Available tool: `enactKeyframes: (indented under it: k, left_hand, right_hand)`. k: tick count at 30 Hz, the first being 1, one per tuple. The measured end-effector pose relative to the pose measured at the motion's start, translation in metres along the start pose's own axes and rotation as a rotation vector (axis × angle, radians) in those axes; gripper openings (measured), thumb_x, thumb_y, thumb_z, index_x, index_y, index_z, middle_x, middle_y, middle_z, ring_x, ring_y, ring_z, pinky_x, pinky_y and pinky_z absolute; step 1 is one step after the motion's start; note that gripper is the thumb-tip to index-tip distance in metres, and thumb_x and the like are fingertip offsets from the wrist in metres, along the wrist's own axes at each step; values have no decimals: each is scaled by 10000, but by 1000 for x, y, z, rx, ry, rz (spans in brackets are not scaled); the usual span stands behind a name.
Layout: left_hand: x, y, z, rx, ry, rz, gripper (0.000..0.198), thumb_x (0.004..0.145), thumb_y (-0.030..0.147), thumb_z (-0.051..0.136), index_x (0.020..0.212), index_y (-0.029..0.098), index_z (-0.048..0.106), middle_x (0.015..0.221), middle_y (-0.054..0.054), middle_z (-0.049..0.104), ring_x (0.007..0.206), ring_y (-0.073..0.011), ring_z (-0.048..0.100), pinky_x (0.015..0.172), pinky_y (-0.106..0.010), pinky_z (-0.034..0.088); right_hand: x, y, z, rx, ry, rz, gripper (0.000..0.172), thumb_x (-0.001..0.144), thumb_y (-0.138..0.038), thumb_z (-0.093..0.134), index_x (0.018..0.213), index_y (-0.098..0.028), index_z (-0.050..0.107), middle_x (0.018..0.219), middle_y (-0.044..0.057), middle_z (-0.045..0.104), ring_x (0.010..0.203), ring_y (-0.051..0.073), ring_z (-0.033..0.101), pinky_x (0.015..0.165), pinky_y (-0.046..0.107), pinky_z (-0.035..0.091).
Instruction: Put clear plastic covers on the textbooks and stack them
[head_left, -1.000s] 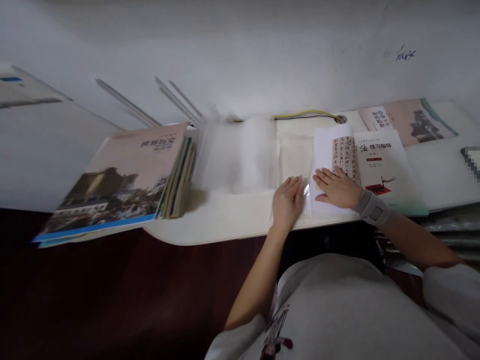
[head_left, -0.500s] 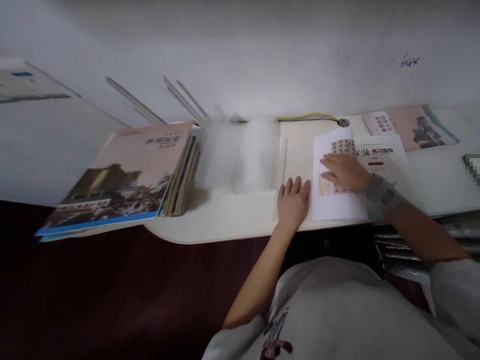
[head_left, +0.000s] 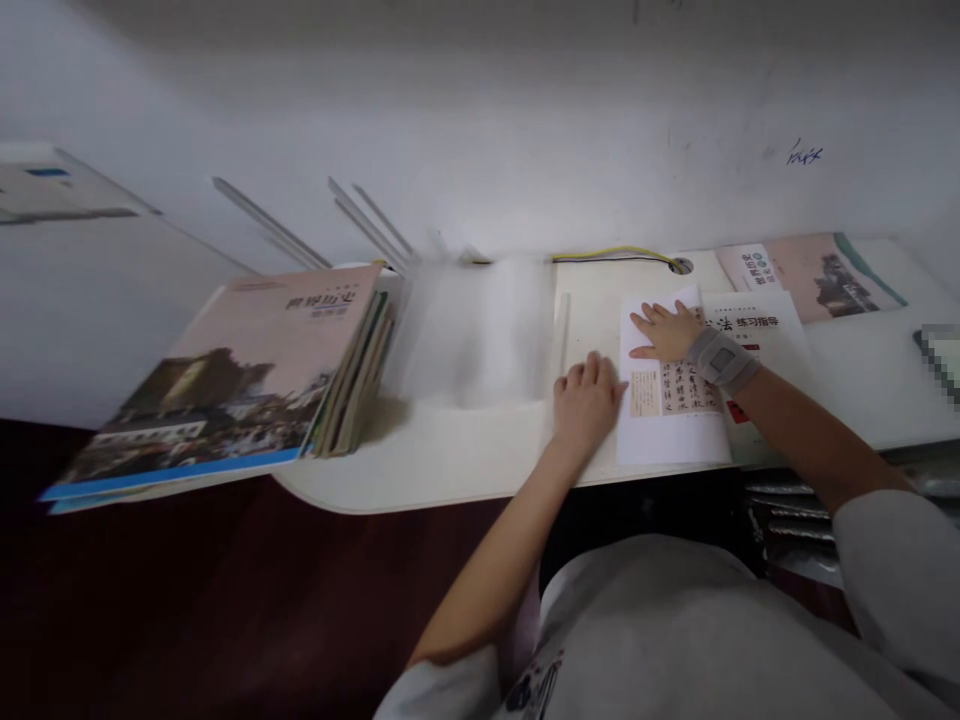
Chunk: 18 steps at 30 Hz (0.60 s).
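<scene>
A calligraphy workbook (head_left: 772, 380) lies on the white desk, a white leaf printed with columns of script (head_left: 671, 435) spread over its left side. My right hand (head_left: 666, 330), with a grey band on the wrist, presses flat on the upper part of that leaf, fingers spread. My left hand (head_left: 589, 400) rests palm down on the desk just left of the leaf, its fingers slightly bent and holding nothing. Its thumb reaches the leaf's left edge. Left of this hand lies a clear, cloudy plastic sheet (head_left: 472, 335), which looks like a book cover.
A stack of books topped by a pink history book (head_left: 232, 370) overhangs the desk's left end. Another pink book (head_left: 821, 280) lies at the back right. A yellow cable (head_left: 619, 250) runs to a hole by the wall. A dark-edged object (head_left: 937, 360) is at far right.
My right hand has slid up the leaf, spreading its fingers and uncovering more script. My left hand stays almost in place beside the leaf. The camera view has shifted slightly.
</scene>
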<state>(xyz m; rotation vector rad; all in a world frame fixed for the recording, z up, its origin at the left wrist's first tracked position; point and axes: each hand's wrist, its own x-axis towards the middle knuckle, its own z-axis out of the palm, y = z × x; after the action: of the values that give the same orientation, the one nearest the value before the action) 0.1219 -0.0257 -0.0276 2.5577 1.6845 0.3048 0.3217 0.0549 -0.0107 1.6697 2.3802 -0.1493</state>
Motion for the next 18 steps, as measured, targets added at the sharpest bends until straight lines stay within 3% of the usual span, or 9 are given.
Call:
enactKeyframes:
  k: [4,7,14,18]
  left_hand:
    - [58,0,9,-37,-43,-19,508,966,326,358,1420,103,407,1523,-171,345,1423,-326,272,1126,-528,261]
    - [85,0,19,-73,-26,-69,492,973,306,320,1416,110,408,1518,-171,355,1425,-313,277,1128,-539,248]
    - [86,0,22,-110,65,-55,356,967,198,315,1172,180,605,1401,-96,532,1339,-260,431,1086,-478,330]
    - [86,-1,17,-146,86,-87,350,970,174,296,1033,185,641,1262,-99,636,1280,-238,501,1030,-432,393]
  right_hand:
    - [2,0,3,-6,25,-10,843,863,-695,297,1494,-135,287,1551,220,256,1399,385,288,1086,643,223]
    - [1,-3,1,-7,10,0,833,872,-680,291,1495,-128,280,1558,217,239,1408,373,277,1090,637,224]
    - [-1,-7,2,14,4,5,804,895,-619,305,1501,-95,253,1561,233,209,1421,380,244,1102,636,202]
    - [1,-7,3,22,18,-9,800,887,-632,307,1501,-120,266,1559,219,232,1415,377,262,1100,631,220]
